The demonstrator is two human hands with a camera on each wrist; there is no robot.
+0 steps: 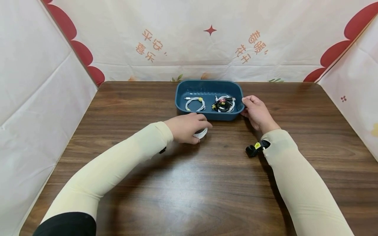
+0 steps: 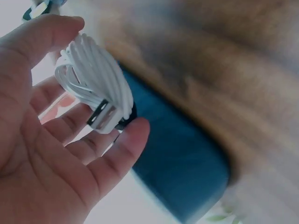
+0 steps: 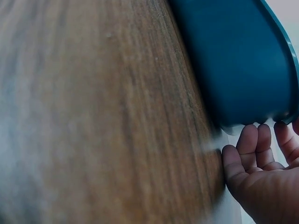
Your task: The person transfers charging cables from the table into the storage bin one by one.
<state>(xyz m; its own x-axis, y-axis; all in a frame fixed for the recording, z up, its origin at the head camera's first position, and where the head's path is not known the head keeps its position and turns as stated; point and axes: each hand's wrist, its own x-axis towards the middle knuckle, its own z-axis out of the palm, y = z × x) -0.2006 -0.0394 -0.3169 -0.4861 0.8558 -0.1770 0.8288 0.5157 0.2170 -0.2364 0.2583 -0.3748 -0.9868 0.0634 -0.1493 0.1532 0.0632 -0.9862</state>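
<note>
My left hand [image 1: 187, 127] holds a coiled white USB cable [image 2: 100, 79] between its thumb and fingers, just in front of the blue bin [image 1: 220, 116]. The coil's metal plug [image 2: 103, 116] shows in the left wrist view, beside a dark tie. At the bin's right end, my right hand [image 1: 256, 111] grips the rim, thumb on top and fingers against the outer wall. Inside the bin, a white cable with a yellow tie [image 1: 200, 99] lies on the left. A black cable bundle [image 1: 222, 105] overlaps another white coil [image 1: 233, 105] on the right.
The bin stands near the back edge of a brown wooden table [image 1: 189, 183]. Behind it hangs a white printed cloth [image 1: 183, 19], with white cloth panels at both sides. A small black wrist camera [image 1: 252, 150] hangs from the right sleeve.
</note>
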